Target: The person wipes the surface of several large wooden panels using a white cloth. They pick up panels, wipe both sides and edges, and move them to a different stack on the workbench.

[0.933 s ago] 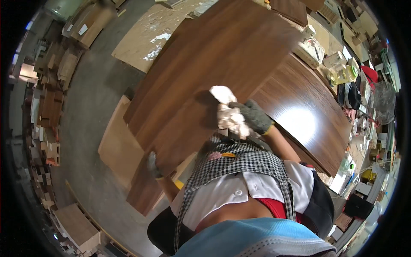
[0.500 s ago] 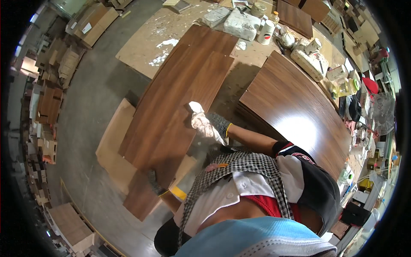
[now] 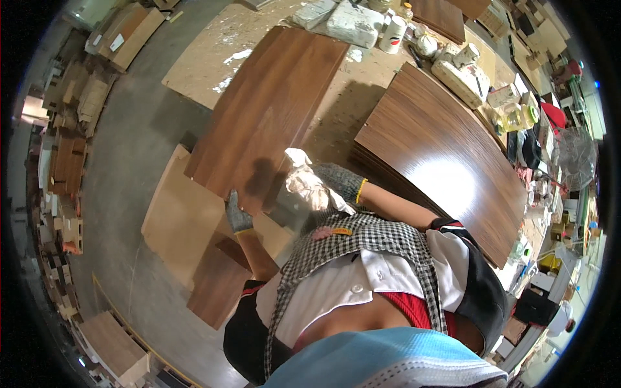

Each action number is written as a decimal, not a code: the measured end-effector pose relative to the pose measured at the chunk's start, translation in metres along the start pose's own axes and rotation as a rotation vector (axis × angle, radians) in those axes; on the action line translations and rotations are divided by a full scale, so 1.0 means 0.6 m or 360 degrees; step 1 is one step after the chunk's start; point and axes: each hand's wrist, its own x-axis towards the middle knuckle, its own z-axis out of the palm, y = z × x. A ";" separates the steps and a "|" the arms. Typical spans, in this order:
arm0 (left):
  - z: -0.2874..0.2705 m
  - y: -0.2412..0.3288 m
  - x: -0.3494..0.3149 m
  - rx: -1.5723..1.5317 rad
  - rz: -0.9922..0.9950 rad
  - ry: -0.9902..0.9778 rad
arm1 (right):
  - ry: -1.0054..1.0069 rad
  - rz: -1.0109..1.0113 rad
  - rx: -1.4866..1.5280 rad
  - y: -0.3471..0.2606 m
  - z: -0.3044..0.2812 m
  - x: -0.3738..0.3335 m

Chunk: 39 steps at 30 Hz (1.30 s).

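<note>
A long dark-brown wood-grain panel (image 3: 278, 97) lies over the left part of the worktable, its near end sticking out past the table edge. My left hand (image 3: 238, 215), in a grey glove, grips that near end; some of its fingers are hidden under the board. In my right hand (image 3: 339, 181), also gloved, is a crumpled whitish cloth (image 3: 305, 181), held beside the panel's right edge. To the right rests a stack of similar brown panels (image 3: 446, 155), its top face shining under the light.
Wrapped white blocks (image 3: 354, 24), a white can (image 3: 393, 35) and a yellowish jar (image 3: 519, 116) stand along the table's far side. Below left, another brown panel (image 3: 217, 281) and a tan board (image 3: 184, 216) sit lower down. Cartons (image 3: 126, 35) line the floor at far left.
The long panel's near end has shifted away from me, separating from the lower brown panel. My left hand has moved up to that end. My right hand still holds the cloth.
</note>
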 end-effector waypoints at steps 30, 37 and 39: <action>0.305 0.241 0.072 0.1693 0.0800 -0.0935 | -0.0194 -0.0184 -0.2921 -0.142 0.100 -0.212; 0.474 0.082 0.083 0.1225 0.1389 -0.1810 | 0.1638 -0.0608 -0.3475 -0.141 0.070 -0.129; 0.558 0.103 0.005 0.1007 0.0550 -0.1542 | 0.1399 -0.0736 -0.3268 -0.071 0.011 -0.157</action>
